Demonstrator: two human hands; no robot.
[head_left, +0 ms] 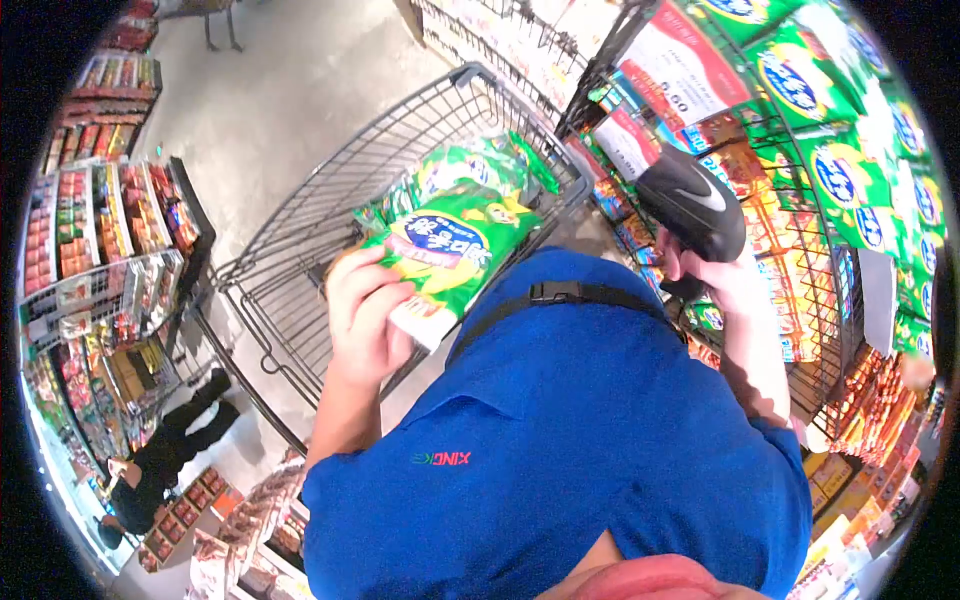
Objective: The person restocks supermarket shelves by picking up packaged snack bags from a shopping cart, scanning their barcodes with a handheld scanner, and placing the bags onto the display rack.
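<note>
My left hand (365, 310) grips the near lower corner of a green bag (450, 250) with a blue oval label, which looks like laundry powder. The bag is tilted over the near side of a wire shopping cart (270, 230). More green bags (475, 165) lie in the cart just beyond it. On the other side, my right hand (685, 265) has its fingers curled round the lower end of a rounded black item (700, 205) with a white swoosh. Its exact kind is unclear, and it hides part of that hand.
Stacked green bags (835, 175) fill a wire rack (805, 200) at the right, with red and white price signs (680, 70) on it. Packed snack shelves (100, 220) line the left. A person in dark clothes (165, 460) is at the lower left. Grey floor (270, 90) shows beyond the cart.
</note>
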